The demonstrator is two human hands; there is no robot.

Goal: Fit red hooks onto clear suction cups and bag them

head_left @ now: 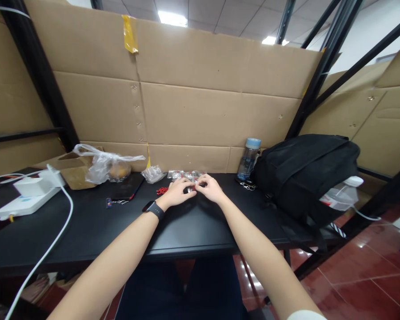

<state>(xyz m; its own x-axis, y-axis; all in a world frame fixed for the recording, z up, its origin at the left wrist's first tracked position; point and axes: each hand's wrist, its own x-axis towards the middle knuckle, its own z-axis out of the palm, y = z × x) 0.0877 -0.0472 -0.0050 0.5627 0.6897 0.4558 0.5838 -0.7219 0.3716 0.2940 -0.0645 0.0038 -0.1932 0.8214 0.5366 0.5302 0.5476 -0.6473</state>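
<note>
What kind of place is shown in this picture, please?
Probably a makeshift workstation, perhaps in a workshop or office: a black table stands within a black frame, closed in by cardboard, with a power strip and a backpack on top.

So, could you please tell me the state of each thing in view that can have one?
Left hand: curled, grip unclear
Right hand: curled, grip unclear
Watch: strapped on, screen dark
Blue-lidded bottle: upright, lid on
White-capped bottle: tilted, cap on
Black backpack: bulging, zip state unclear
Plastic bag: holding something orange
White power strip: adapter on top
Ceiling light: on
</note>
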